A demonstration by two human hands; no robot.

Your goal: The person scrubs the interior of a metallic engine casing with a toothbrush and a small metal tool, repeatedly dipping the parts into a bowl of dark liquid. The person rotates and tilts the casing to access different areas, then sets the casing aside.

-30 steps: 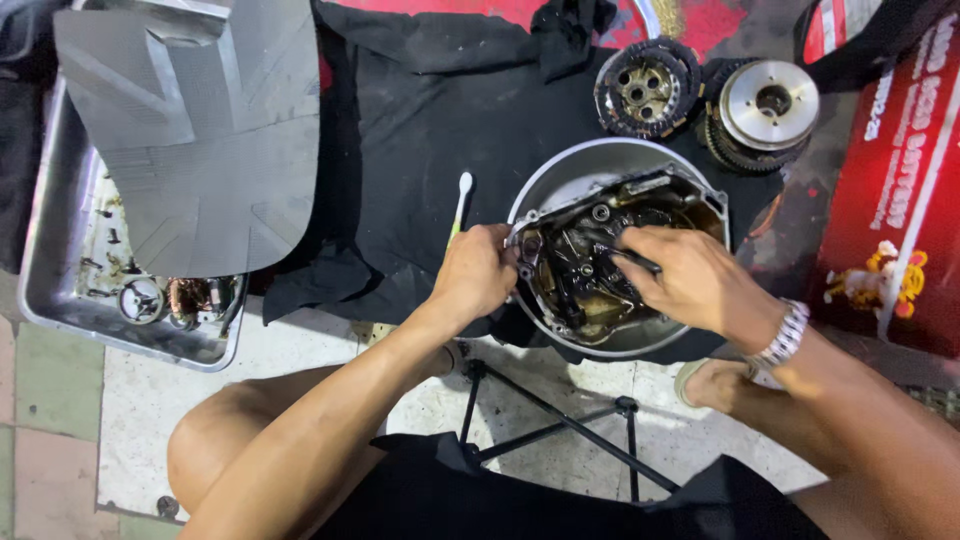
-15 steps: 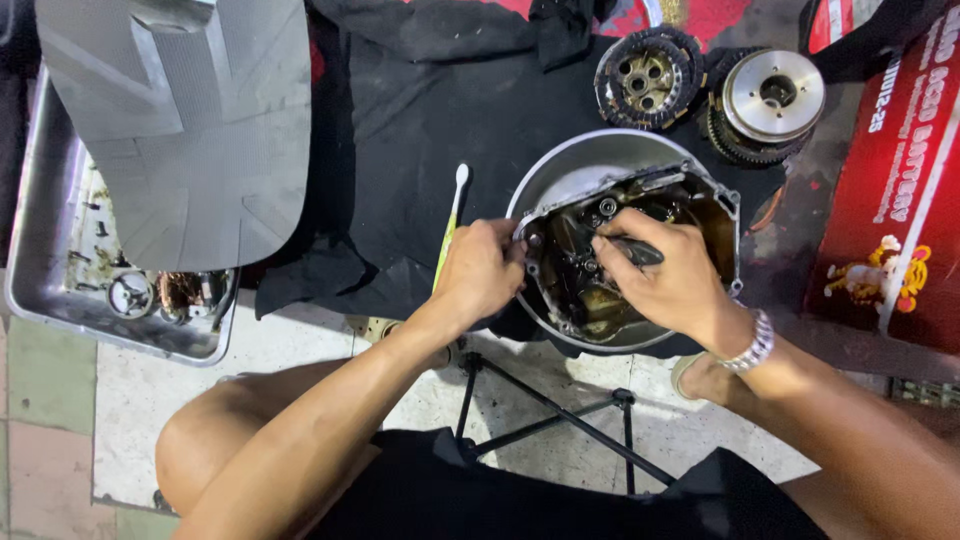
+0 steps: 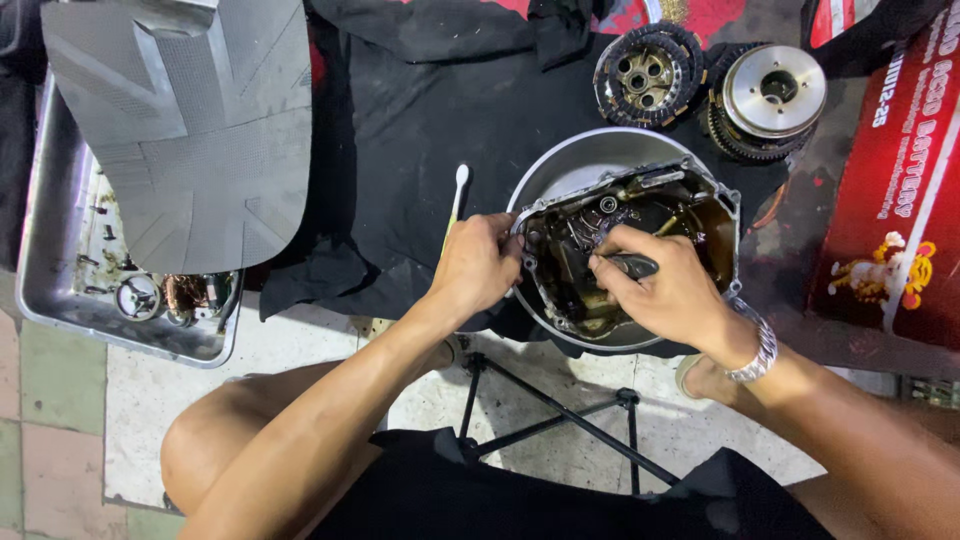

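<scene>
Engine cover (image 3: 640, 255) sits oily in metal basin (image 3: 560, 170) on black cloth (image 3: 400, 150). My left hand (image 3: 475, 268) clamps cover rim; right hand (image 3: 665, 290) pinches dark tool (image 3: 630, 265) inside. Risk: oily grip slips, tool gouges.

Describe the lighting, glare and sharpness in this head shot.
Head view: bright, even light from above, so the metal bowl rim and clutch hub glare white; the oily engine cover interior stays dark and glossy, with detail under the right hand hard to read; the left hand is sharp, with no clear motion blur; the black cloth swallows detail; wide-lens stretch shows at the edges, on the tray.
</scene>
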